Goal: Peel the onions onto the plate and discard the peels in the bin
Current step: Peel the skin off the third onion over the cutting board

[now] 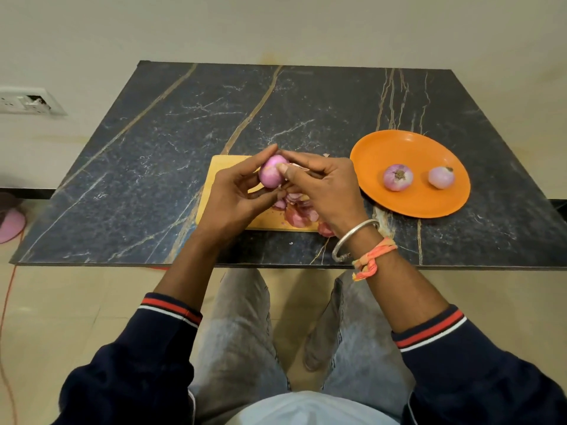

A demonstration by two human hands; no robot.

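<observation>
A pink onion (270, 174) is held just above a wooden cutting board (228, 167). My left hand (237, 194) grips it from the left and below. My right hand (325, 188) pinches it from the right, thumb pressed on its skin. Loose pink peels (296, 214) lie on the board under my hands. An orange plate (411, 207) to the right holds two peeled onions, one (398, 177) nearer the middle and one (441, 177) further right.
The dark marble table (184, 133) runs out to the left and back. A pink object (10, 225) sits on the floor at the far left, beside an orange cable (7, 289). A wall socket (27, 101) is at the left. No bin is in view.
</observation>
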